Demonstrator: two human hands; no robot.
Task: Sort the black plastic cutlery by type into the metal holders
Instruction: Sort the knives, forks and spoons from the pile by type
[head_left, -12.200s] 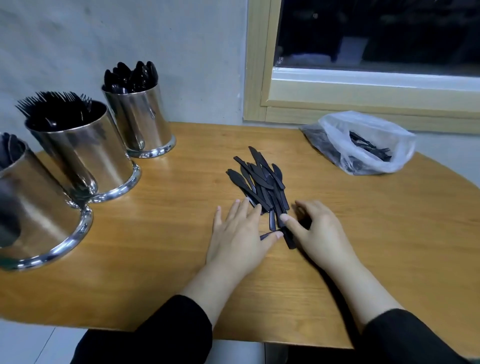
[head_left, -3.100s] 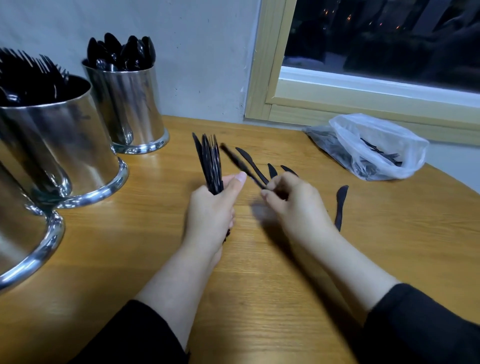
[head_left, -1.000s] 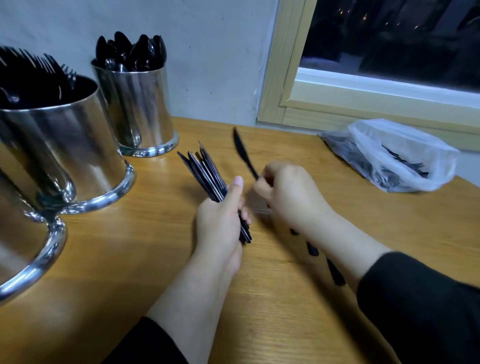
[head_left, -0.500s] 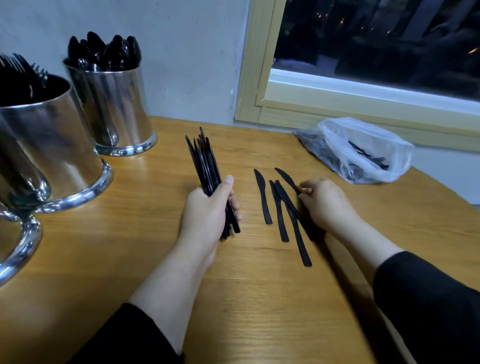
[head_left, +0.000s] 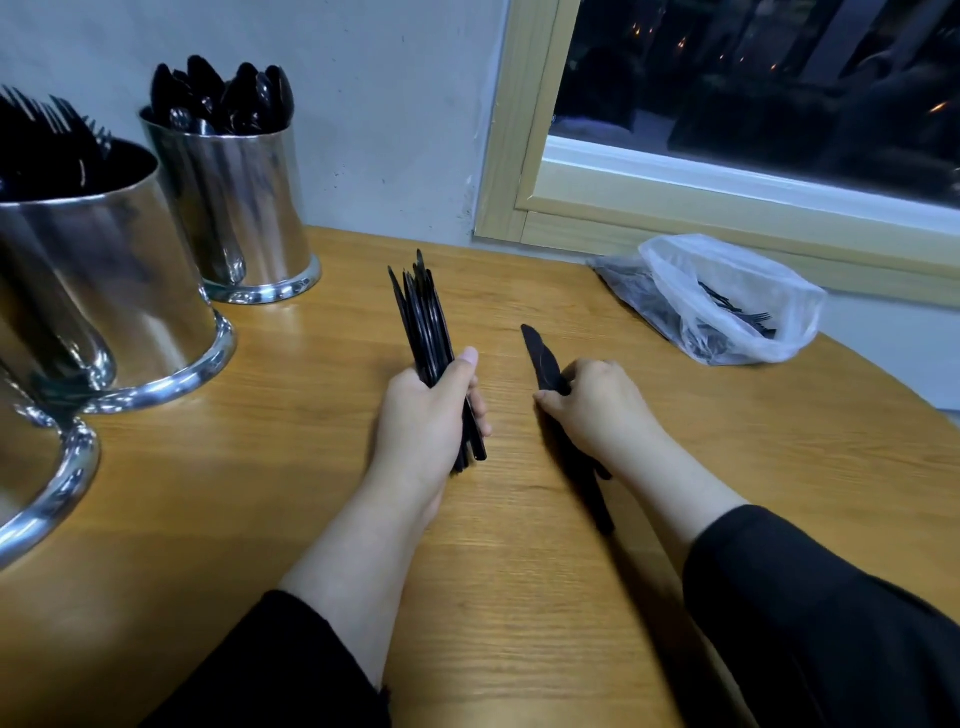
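Note:
My left hand (head_left: 428, 415) grips a bundle of black plastic knives (head_left: 423, 322), blades pointing away from me, above the wooden table (head_left: 311, 493). My right hand (head_left: 597, 405) holds the last few loose knives (head_left: 543, 358) gathered together; their blades stick out past my fingers and their handles run back under my wrist. Three metal holders stand at the left: the far one (head_left: 244, 208) holds spoons, the middle one (head_left: 98, 280) holds forks, and the near one (head_left: 36, 493) is cut off by the frame edge, its contents hidden.
A clear plastic bag (head_left: 727, 301) with more black cutlery lies at the back right, under the window frame (head_left: 519, 156). A grey wall stands behind the holders. The table's rounded edge curves away at the right.
Half a second ago several knives lay spread on the table by my right hand; now that hand holds them gathered together. The left hand keeps its bundle.

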